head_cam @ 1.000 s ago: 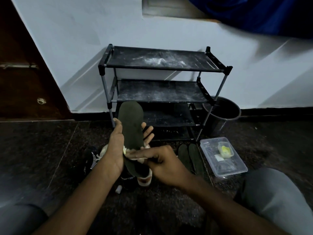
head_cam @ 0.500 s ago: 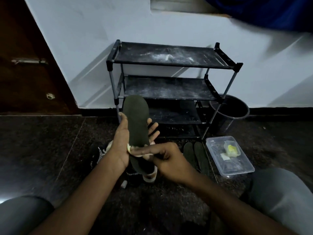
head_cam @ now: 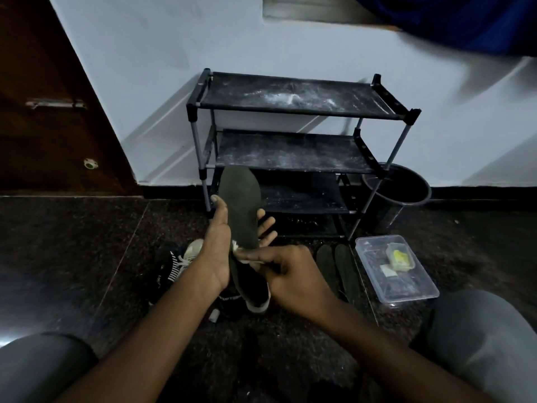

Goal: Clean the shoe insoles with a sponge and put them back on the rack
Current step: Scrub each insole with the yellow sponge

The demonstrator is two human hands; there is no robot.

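A dark green insole (head_cam: pixel 241 207) stands upright in front of me, its toe end up. My left hand (head_cam: pixel 216 245) holds it from behind, thumb on the left edge and fingers showing on the right. My right hand (head_cam: pixel 286 269) pinches a pale sponge (head_cam: pixel 236 248) against the insole's lower half; only a small part of the sponge shows. Two more dark insoles (head_cam: pixel 338 267) lie side by side on the floor to the right. The black three-shelf rack (head_cam: pixel 293 103) stands dusty against the wall.
Shoes (head_cam: pixel 186 258) lie on the dark floor under my hands. A clear plastic box (head_cam: pixel 406 286) with a yellow item sits to the right, a black bucket (head_cam: pixel 412 196) behind it. My knees frame the bottom corners. A brown door is on the left.
The view has shifted, so the rack and hands sit further right in the frame. My right hand with the sponge stays at the insole's lower half, moving only slightly.
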